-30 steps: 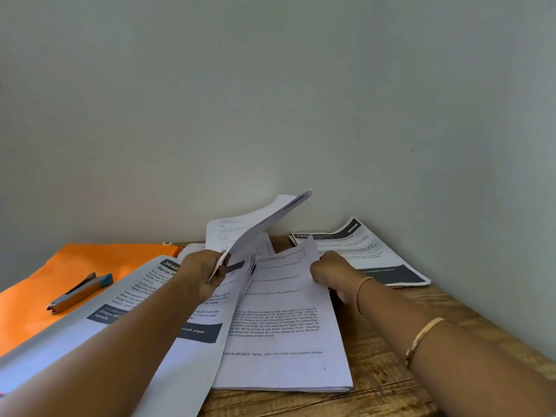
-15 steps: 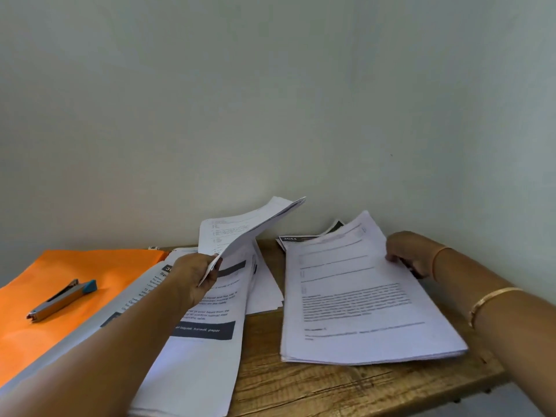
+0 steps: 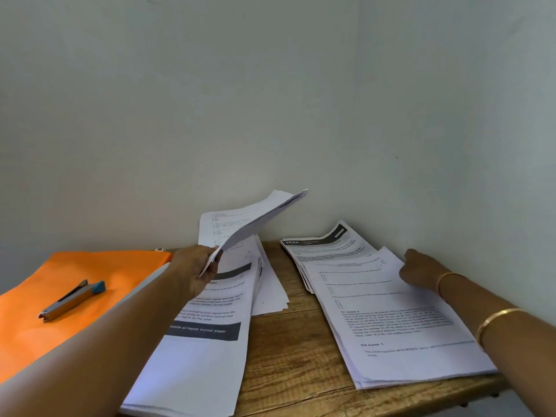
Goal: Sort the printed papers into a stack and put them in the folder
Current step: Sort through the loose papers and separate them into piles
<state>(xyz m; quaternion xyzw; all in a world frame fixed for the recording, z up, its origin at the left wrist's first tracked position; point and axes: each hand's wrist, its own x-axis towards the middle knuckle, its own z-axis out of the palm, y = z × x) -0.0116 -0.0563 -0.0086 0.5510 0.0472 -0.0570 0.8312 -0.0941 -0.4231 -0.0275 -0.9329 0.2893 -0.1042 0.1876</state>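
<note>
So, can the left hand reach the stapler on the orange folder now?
Probably yes, nothing covers the stapler, but the left hand grips raised sheets, so grasping it would be awkward.

Orange folder (image 3: 90, 266) cut by left edge, right hand (image 3: 421, 270), fingers mostly hidden, lifted sheets (image 3: 258, 221), print seemingly unreadable.

Bare tabletop (image 3: 288, 341) between paper piles (image 3: 406, 326)

Study or office corner. Wooden bench (image 3: 285, 356) set against plain pale walls (image 3: 270, 100). Carries stacks of printed papers (image 3: 391, 311), orange folder (image 3: 90, 266), stapler (image 3: 72, 299).
</note>
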